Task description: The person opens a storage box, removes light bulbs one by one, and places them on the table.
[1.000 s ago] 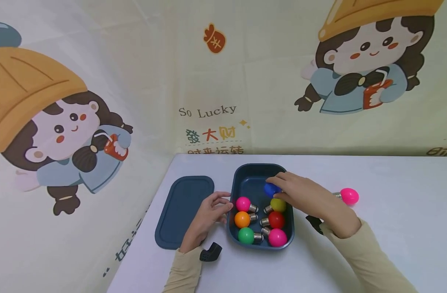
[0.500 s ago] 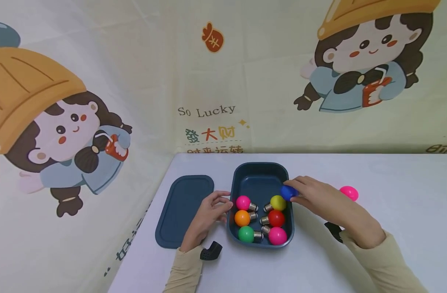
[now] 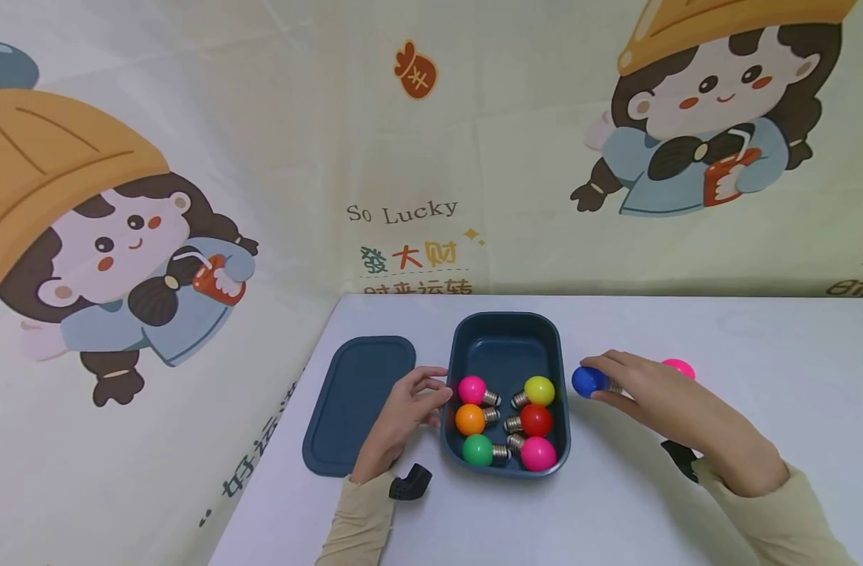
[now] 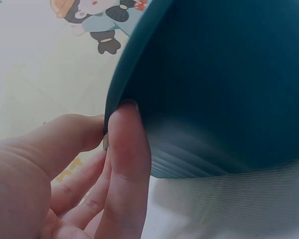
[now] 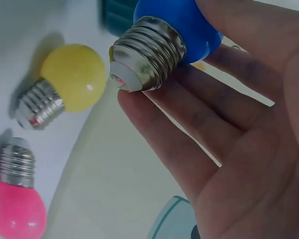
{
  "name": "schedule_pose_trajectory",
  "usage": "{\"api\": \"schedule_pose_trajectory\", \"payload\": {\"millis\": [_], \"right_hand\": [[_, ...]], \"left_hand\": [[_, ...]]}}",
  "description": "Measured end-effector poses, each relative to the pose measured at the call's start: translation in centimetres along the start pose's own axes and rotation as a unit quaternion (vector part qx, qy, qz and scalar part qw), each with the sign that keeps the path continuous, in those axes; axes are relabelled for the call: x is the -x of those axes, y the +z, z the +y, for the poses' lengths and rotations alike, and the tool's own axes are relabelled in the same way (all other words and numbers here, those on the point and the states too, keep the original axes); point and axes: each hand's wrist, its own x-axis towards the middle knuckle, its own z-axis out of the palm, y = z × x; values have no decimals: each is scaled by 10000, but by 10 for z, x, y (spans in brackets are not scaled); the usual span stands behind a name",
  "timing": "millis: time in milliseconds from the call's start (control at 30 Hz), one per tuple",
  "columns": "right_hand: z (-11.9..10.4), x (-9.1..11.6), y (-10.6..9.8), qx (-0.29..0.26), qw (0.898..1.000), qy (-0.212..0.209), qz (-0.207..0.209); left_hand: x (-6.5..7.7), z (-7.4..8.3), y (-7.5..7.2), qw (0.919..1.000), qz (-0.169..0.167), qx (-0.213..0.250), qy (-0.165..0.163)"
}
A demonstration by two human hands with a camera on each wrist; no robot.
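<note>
In the head view my right hand (image 3: 647, 393) holds a blue light bulb (image 3: 589, 382) just right of the dark blue box (image 3: 505, 324). In the right wrist view, its silver screw base (image 5: 147, 52) points back toward the palm. My left hand (image 3: 403, 417) is at the box's left side; in the left wrist view the thumb and a finger (image 4: 127, 149) pinch the rim. Inside the box lie a pink bulb (image 3: 471, 389), an orange bulb (image 3: 470, 420) and a green bulb (image 3: 477, 450) on the left, facing yellow (image 3: 540, 390), red and pink bulbs.
A flat dark blue lid (image 3: 361, 405) lies left of the box on the white table (image 3: 516, 523). Past my right hand a pink bulb (image 3: 679, 367) is partly hidden. The right wrist view shows another yellow bulb (image 5: 74, 74) on the table. A printed cloth hangs behind.
My right hand has carried the blue bulb out of the box, over its right rim and to the right. The left hand stays at the box's left side.
</note>
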Motion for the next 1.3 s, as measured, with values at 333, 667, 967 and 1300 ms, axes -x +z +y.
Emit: {"api": "schedule_pose_trajectory", "payload": {"millis": [333,667,967,1300], "right_hand": [[11,3,10,18,9997,-261,-23],[23,8,18,214,9987,-102,-444],[31,11,20,168,9982,54,-576],[34,11,21,149,9987,29,-482]], "left_hand": [[4,0,-4,10000,68,8,-47],[-1,-1,-1,10000,-35,15,-6],[-2,-3,-1,10000,-6,20,-20],[-3,-2,-1,10000,25,9,-53]]}}
